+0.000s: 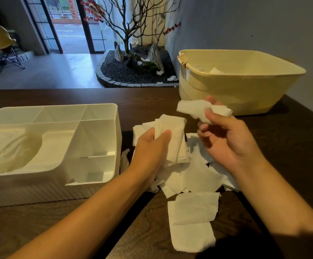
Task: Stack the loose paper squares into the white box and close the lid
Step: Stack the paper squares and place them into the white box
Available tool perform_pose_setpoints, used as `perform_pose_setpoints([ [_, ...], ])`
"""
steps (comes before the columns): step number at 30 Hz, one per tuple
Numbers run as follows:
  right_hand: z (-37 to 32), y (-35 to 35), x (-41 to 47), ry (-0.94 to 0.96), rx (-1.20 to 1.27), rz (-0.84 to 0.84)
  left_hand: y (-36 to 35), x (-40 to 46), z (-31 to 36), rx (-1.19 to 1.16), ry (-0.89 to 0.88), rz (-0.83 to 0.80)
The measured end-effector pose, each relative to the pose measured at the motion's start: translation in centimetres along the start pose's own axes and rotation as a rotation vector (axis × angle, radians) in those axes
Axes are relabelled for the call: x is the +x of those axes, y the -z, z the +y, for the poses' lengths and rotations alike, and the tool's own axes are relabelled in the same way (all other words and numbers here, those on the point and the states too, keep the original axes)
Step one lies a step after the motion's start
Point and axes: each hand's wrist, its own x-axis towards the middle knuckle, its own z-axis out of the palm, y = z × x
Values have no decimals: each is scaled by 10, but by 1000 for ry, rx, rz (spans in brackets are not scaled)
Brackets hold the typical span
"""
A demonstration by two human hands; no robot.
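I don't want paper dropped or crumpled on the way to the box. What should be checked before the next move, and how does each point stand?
1. Right hand grips its paper square: ok, pinched between thumb and fingers, though crumpled.
2. Left hand holds the gathered stack: ok.
3. Stack edges aligned: not ok, sheets sit askew.
4. White box open to receive paper: ok, no lid over the compartments.
5. Loose squares all collected: not ok, many lie on the table.
6. Lid within reach: cannot tell, none clearly visible.
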Motion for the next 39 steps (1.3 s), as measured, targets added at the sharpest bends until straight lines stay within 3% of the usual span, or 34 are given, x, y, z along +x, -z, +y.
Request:
perform_pose_setpoints([
  [5,2,4,1,33,-567,-52,1,1,5,-77,-92,24],
  [9,5,4,0,134,-941,56,2,2,3,-97,-93,26],
  [14,10,7,-4,124,-1046,18,4,4,2,-11,-171,70],
  [19,8,6,-6,66,-919,-27,3,3,0,85,-295,80],
  [23,8,8,-3,332,-1323,-37,4,0,0,177,-381,111],
  [28,8,3,-6,195,-1124,-129,4,2,0,245,-442,170],
  [31,3,-2,-11,35,-876,-133,5,1,0,295,-488,170],
  [34,1,-1,-12,-99,-787,-110,5,-1,0,291,-494,151],
  [36,5,1,-10,-9,-903,-100,5,-2,0,281,-486,144],
  [39,6,4,-7,331,-1141,-120,5,-2,-1,251,-481,173],
])
